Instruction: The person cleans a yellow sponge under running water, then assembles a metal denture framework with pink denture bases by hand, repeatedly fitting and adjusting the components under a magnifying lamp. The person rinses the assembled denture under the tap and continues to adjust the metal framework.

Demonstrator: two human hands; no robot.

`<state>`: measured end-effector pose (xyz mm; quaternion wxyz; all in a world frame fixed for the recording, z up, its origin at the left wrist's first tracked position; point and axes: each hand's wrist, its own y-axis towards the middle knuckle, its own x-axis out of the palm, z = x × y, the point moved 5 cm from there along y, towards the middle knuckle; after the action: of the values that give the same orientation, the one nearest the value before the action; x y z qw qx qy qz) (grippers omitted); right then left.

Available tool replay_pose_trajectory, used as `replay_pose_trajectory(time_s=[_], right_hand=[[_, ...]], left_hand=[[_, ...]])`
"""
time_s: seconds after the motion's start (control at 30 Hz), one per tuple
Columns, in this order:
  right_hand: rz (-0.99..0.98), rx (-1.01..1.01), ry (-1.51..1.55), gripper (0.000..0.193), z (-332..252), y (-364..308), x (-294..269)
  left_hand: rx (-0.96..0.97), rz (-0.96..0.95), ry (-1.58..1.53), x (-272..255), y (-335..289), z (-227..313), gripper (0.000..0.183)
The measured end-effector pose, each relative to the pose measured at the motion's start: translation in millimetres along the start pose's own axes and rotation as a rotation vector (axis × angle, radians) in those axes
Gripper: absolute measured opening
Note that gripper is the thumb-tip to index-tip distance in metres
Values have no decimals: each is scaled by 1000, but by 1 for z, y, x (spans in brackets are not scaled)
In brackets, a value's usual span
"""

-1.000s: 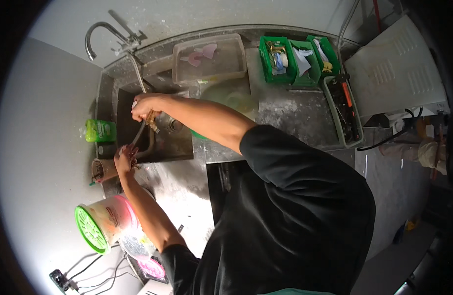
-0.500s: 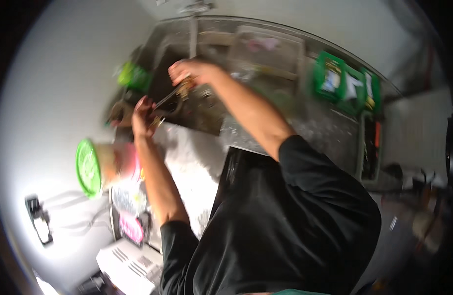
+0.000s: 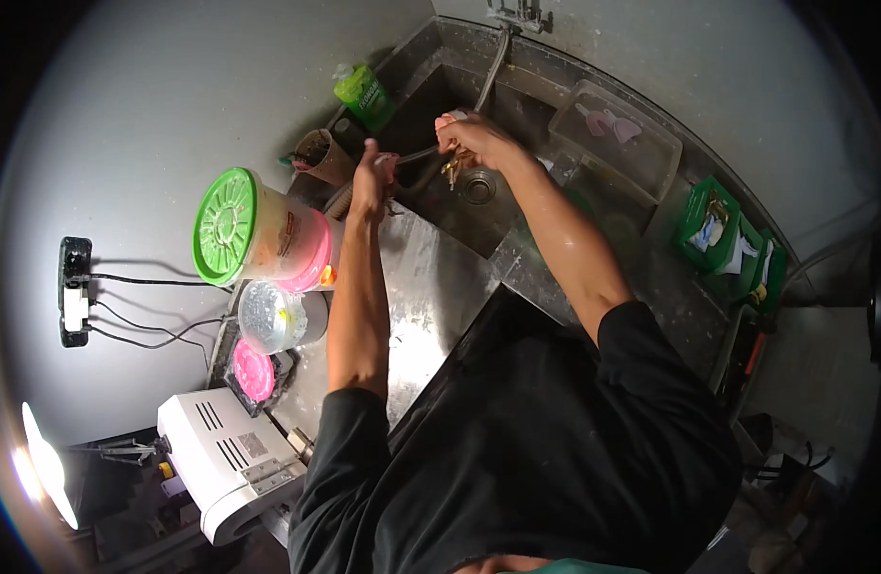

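Over the sink basin, my right hand is closed round a small brass-coloured metal piece that pokes out below the fingers. Something pink shows at its fingertips, too small to name. My left hand is at the basin's left edge, thumb up and fingers curled; a pale pinkish bit shows by them, its kind hidden. Between the hands runs a thin grey length, perhaps a tube. A grey hose comes down from the wall tap behind my right hand. The round drain lies below.
Left stand a green soap pouch, a brown cup of tools, a green-lidded bucket and a clear tub. A white machine is nearer. Right are a clear tray and green boxes.
The view has turned, and the sink and both hands sit farther right in it. My left thumb now points up. My right hand stays over the basin with the brass-coloured piece.
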<state>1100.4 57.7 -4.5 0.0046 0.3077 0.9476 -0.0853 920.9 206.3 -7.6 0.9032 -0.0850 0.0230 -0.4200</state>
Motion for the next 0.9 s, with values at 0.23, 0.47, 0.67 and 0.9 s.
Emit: replay_pose_trajectory(time_s=[0.23, 0.47, 0.67, 0.9], right_hand=[[-293, 2, 399, 21, -32, -39, 14], [166, -209, 232, 26, -30, -48, 23], [-193, -92, 432, 32, -19, -53, 19], [-203, -131, 759, 35, -26, -74, 24]], left_hand=[[-56, -307, -871, 29, -31, 39, 54], [-85, 88, -197, 5, -16, 3, 41], [-189, -137, -797, 15, -30, 11, 45], [-175, -231, -196, 44, -64, 15, 56]])
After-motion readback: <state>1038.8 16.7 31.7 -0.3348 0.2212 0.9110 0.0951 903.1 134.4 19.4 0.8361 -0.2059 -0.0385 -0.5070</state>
